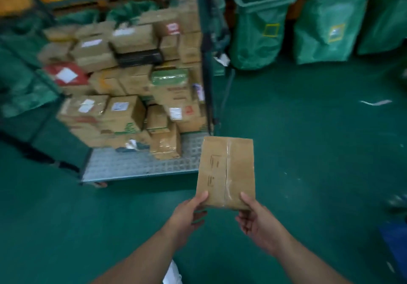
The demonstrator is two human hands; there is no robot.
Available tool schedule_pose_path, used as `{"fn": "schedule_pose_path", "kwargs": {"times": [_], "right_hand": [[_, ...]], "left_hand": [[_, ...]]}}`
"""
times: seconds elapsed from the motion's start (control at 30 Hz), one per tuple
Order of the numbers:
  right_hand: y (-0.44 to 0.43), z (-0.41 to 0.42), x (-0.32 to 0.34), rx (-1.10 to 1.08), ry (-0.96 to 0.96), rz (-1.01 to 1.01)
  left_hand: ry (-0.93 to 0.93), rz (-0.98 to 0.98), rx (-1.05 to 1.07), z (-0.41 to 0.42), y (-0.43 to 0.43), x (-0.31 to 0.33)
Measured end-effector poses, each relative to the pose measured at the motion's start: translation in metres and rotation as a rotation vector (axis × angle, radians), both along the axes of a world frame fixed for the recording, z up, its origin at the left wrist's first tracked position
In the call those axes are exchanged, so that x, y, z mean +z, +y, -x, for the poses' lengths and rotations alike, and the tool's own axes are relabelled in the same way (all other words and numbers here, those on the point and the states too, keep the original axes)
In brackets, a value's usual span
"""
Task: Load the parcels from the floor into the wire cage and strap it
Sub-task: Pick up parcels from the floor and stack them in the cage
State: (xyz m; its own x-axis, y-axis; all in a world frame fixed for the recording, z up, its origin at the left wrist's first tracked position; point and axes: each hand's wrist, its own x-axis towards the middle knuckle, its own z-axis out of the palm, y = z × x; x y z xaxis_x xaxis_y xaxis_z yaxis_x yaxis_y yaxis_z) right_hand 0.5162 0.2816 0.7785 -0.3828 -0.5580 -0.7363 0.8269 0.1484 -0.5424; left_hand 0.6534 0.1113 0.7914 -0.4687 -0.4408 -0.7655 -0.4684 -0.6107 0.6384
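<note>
I hold a flat brown cardboard parcel with clear tape down its middle, out in front of me above the green floor. My left hand grips its near left corner, thumb on top. At the near right corner, my right hand grips it the same way. The wire cage stands just ahead and to the left, its grey perforated floor bare at the front. Several stacked parcels fill its back. A dark green cage post rises at the cage's right side.
Green mail sacks stand open along the back right wall, with more green sacks to the left of the cage. Scraps of paper lie on the green floor. A blue object sits at the right edge.
</note>
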Motion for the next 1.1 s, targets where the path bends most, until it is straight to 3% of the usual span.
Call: {"fn": "schedule_pose_path", "kwargs": {"times": [0.23, 0.53, 0.87, 1.1], "right_hand": [[-0.168, -0.085, 0.009, 0.205, -0.019, -0.030], [-0.339, -0.141, 0.024, 0.299, 0.005, -0.052], [-0.432, -0.035, -0.016, 0.273, 0.008, -0.168], [-0.525, 0.054, -0.074, 0.398, -0.016, -0.259]], "left_hand": [[0.023, -0.014, 0.288, -0.113, -0.124, 0.008], [0.005, -0.026, 0.413, -0.173, -0.273, 0.006], [-0.053, -0.154, 0.433, -0.061, -0.367, -0.040], [-0.186, -0.168, 0.514, 0.026, -0.441, -0.084]]}}
